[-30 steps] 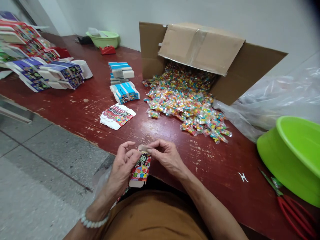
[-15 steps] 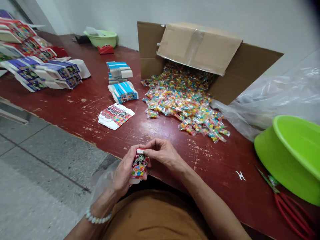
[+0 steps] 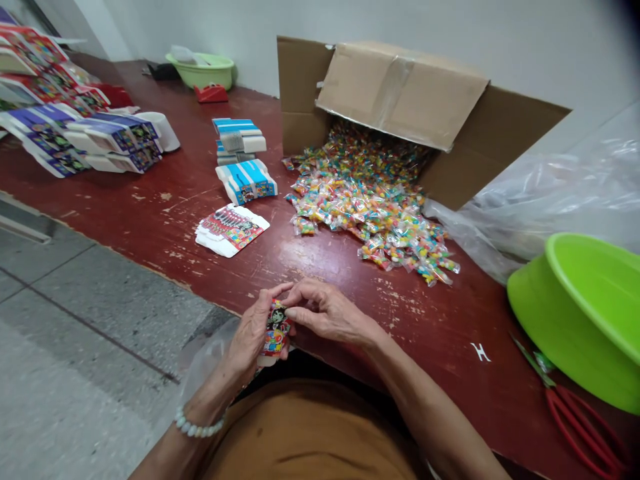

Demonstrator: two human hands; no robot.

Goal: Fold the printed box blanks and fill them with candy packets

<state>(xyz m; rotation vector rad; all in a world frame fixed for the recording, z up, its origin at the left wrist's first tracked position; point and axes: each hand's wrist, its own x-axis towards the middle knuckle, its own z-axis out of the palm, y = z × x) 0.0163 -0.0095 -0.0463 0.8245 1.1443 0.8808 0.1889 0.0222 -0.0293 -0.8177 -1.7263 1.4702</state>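
A small red printed candy box (image 3: 276,328) is upright at the table's near edge, in front of my body. My left hand (image 3: 249,337) wraps round it from the left, its thumb along the side. My right hand (image 3: 333,312) is closed in a pinch at the upper right edge of the same box, thumb on the printed face and fingers curled behind. A white flap shows at the bottom end. Just beyond my hands lies a fanned stack of flat red cartons (image 3: 233,230). Small clear bags of colourful candy (image 3: 370,207) are heaped farther right.
An open cardboard box (image 3: 400,93) on its side spills the candy bags. Blue carton bundles (image 3: 247,181) and purple carton bundles (image 3: 115,143) stand left. At right are a lime-green basin (image 3: 570,320), red-handled scissors (image 3: 575,413) and plastic sheeting (image 3: 560,193). A red tape dispenser (image 3: 211,93) sits farther back.
The white strip at the candy box's top end no longer shows. My right fingers have shifted slightly down along its upper edge, and the box face is turned a little more leftward.
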